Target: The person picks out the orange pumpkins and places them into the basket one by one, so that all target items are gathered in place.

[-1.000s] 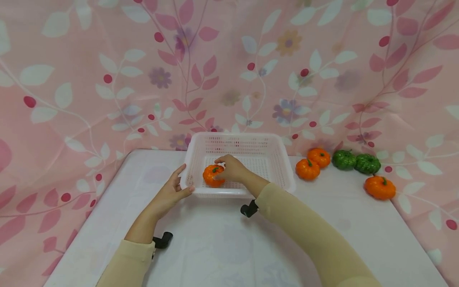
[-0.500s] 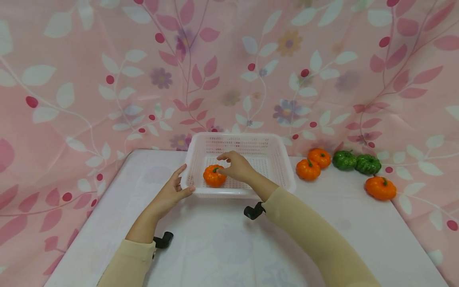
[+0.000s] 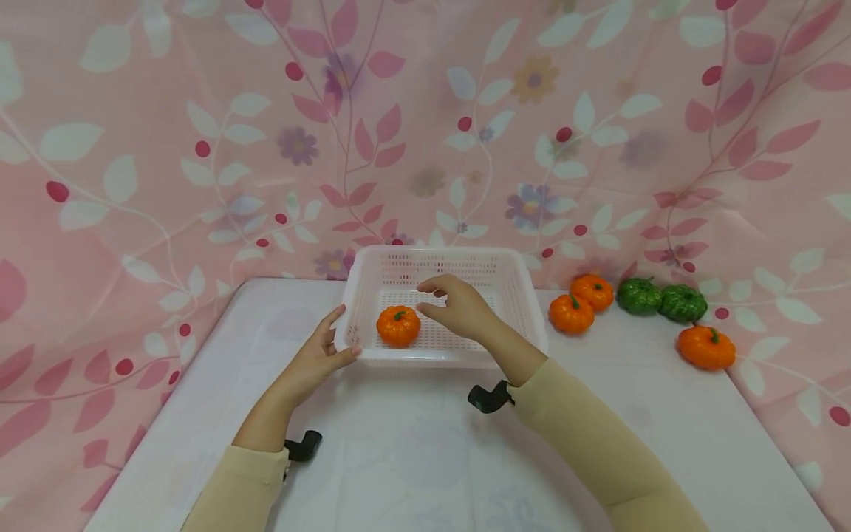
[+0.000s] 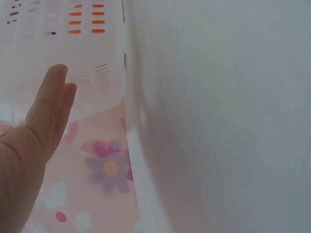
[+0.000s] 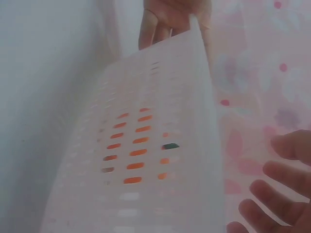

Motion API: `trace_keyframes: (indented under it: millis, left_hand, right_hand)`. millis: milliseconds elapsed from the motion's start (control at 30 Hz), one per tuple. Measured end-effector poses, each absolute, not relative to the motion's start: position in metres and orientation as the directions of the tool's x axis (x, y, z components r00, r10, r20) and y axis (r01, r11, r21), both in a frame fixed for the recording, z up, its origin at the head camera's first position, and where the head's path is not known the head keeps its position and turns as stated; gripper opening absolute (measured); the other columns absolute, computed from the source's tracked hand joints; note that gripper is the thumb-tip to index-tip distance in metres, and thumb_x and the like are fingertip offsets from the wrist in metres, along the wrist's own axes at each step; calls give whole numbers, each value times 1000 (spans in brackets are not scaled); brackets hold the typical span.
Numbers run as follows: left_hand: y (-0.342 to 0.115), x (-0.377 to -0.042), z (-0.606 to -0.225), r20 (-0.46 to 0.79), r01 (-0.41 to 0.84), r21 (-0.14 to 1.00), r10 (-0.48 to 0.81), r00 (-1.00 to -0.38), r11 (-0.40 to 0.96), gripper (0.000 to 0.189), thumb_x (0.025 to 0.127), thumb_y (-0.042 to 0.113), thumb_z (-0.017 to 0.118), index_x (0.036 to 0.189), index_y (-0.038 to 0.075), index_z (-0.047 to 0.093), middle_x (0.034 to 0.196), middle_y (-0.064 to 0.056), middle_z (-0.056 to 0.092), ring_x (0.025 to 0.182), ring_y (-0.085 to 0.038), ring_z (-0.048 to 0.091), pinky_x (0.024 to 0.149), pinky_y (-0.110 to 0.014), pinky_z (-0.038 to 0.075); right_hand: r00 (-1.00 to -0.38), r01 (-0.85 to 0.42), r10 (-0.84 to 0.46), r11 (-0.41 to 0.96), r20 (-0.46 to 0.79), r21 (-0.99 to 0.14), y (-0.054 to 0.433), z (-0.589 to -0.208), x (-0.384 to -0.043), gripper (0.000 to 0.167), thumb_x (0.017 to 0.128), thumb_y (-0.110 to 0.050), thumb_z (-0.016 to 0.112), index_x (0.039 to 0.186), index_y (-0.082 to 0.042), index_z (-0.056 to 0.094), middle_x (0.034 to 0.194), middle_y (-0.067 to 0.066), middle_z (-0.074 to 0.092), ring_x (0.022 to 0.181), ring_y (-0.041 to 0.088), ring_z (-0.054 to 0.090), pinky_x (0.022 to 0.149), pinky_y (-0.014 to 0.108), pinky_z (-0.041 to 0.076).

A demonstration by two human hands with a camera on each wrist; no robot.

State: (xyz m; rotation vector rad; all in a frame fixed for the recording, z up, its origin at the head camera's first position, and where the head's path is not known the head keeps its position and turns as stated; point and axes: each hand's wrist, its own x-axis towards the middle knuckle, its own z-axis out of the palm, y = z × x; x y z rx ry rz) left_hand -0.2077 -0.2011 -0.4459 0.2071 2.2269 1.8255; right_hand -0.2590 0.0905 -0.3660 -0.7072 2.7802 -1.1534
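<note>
Found the left hand [image 3: 306, 369] holding the near-left corner of the white plastic basket [image 3: 432, 359] at mid-frame in the head view, thumb over the front rim, fingers at the outside of the wall. Found the right hand [image 3: 459, 307] above the basket's interior, just right of the frame's centre, with fingers lightly bent, thumb parted from them, and nothing held.

Located the basket pumpkin [image 3: 398, 326], orange with a green stem, on the slotted floor toward the basket's left end, stem upward, just beside the right fingertips but apart from both hands. Noted orange through the wall slots in both wrist views.

Judged progress as early: one pumpkin set inside, five left outside. Recorded those at the right of the frame: a front orange pumpkin [image 3: 571, 314] beside the basket, a rear orange pumpkin [image 3: 592, 293] just behind, a left green pumpkin [image 3: 640, 296], a right green pumpkin [image 3: 683, 304], and an outer orange pumpkin [image 3: 706, 349] near the edge of the white-covered table [image 3: 399, 480].

Counted four orange pumpkins, two green pumpkins, one basket, and two black wrist devices, left [image 3: 304, 445] and right [image 3: 488, 397]. Noted a pink floral backdrop [image 3: 425, 148] across the upper frame.
</note>
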Motion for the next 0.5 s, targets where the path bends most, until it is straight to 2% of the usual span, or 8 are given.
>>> trace_keyframes:
  millis: [500]
  left_hand:
    - [-202, -208, -446, -100, -48, 980, 269, -958, 194, 96, 93, 23, 74, 162, 29, 8, 154, -24, 31, 117, -31, 55, 109, -52, 38]
  right_hand:
    - [-903, -403, -382, 598, 195, -693, 119, -343, -237, 39, 95, -24, 71, 129, -8, 65, 129, 7, 63, 117, 29, 57, 101, 44, 48]
